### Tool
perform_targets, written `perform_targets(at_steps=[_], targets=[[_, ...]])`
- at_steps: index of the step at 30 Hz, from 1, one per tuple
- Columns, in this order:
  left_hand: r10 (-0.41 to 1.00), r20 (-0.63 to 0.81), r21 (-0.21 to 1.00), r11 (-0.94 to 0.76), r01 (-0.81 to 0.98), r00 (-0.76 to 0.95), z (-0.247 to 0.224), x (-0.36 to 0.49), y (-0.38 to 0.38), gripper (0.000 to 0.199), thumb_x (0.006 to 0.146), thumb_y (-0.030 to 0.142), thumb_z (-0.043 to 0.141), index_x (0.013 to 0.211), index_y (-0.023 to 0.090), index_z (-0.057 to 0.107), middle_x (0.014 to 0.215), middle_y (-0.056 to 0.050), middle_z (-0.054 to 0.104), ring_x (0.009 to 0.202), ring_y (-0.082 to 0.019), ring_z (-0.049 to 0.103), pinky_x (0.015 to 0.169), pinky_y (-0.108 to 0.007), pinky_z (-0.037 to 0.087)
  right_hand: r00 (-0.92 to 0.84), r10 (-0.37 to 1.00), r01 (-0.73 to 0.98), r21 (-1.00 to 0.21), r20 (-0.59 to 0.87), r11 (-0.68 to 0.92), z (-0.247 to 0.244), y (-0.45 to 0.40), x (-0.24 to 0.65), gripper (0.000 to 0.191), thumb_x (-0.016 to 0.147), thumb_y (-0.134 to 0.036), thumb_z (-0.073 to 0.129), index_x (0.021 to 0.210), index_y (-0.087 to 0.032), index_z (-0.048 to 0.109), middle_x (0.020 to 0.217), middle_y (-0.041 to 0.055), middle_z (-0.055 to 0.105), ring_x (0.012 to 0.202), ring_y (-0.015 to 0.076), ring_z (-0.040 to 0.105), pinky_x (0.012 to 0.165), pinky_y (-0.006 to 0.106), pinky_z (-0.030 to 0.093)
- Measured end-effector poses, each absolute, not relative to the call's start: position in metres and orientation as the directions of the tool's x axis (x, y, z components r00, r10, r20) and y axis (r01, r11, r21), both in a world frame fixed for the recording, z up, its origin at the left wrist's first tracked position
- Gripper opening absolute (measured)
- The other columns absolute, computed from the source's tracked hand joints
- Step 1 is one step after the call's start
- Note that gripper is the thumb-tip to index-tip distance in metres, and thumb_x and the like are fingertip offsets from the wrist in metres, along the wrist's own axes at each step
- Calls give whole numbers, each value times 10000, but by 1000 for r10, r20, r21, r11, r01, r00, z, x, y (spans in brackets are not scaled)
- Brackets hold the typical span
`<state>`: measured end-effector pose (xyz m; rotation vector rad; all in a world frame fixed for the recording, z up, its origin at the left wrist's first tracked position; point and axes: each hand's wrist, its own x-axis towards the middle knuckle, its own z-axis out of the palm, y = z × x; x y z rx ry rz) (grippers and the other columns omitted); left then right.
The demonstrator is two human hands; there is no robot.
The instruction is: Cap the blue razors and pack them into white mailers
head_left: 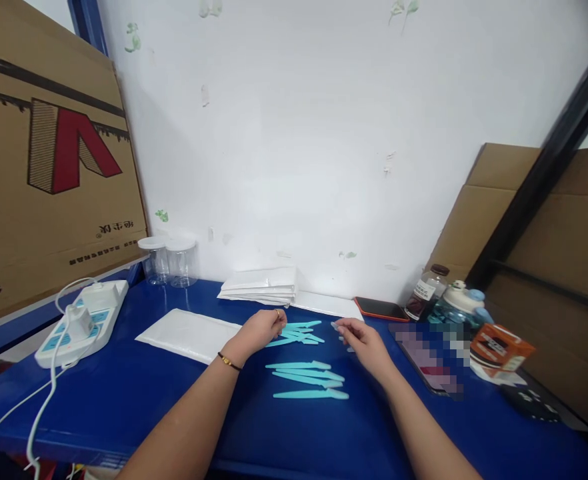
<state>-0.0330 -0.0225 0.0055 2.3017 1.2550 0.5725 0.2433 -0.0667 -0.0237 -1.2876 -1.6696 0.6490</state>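
Several turquoise eyebrow razors (301,333) lie crossed in a loose pile on the blue table. My left hand (263,330) is at the pile's left side, its fingertips closed at the handle end of the uppermost razor. Nearer to me, a few more razors (307,379) lie roughly side by side, blade ends to the right. My right hand (361,340) is right of the pile, thumb and finger pinched on a small clear cap (335,326). Under its fingers, small clear pieces (343,339) rest on the table, partly hidden.
A white padded envelope (189,333) lies left of my left hand; more envelopes (259,285) are stacked by the wall. Clear jars (181,263) and a power strip (84,323) stand at left. Phones (381,309), bottles (427,293) and an orange box (499,353) are at right.
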Motion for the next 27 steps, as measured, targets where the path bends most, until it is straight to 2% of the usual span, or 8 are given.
perform_targets(at_steps=[3, 7, 10, 14, 27], targets=[[836, 178, 662, -492, 565, 520, 4, -27, -27, 267, 899, 373, 307, 847, 185, 489, 724, 14, 526, 648, -123, 468, 605, -222, 371, -16, 933, 386, -859, 359, 337, -17, -70, 244, 306, 812, -437, 557, 949, -175, 639, 729, 37, 622, 647, 169, 584, 591, 275, 462], [784, 145, 679, -522, 516, 603, 6, -18, -34, 386, 893, 511, 302, 798, 186, 487, 708, 31, 491, 648, -114, 432, 615, -216, 361, 8, 874, 405, -801, 486, 441, -7, -80, 245, 280, 835, -420, 544, 971, -197, 645, 838, 57, 629, 749, 184, 606, 692, 300, 486], [743, 156, 645, -576, 503, 650, 8, -14, -38, 450, 922, 469, 238, 711, 177, 508, 735, 12, 533, 692, -121, 469, 666, -220, 363, 20, 825, 462, -737, 564, 493, 0, -86, 245, 253, 861, -410, 508, 952, -214, 641, 868, 54, 628, 775, 184, 601, 717, 303, 484], [728, 177, 616, -606, 502, 662, 12, -13, -40, 448, 936, 414, 229, 696, 181, 526, 758, 12, 563, 712, -120, 497, 689, -214, 362, 4, 810, 512, -697, 586, 502, 3, -90, 242, 249, 877, -398, 480, 958, -222, 636, 885, 47, 633, 780, 181, 595, 713, 299, 485], [731, 155, 537, -627, 564, 665, 16, -10, -48, 481, 937, 455, 230, 717, 192, 568, 748, 16, 596, 682, -121, 512, 642, -212, 350, -119, 834, 558, -658, 539, 505, 6, -94, 224, 231, 880, -339, 475, 950, -212, 655, 866, 47, 656, 744, 169, 587, 665, 271, 455]])
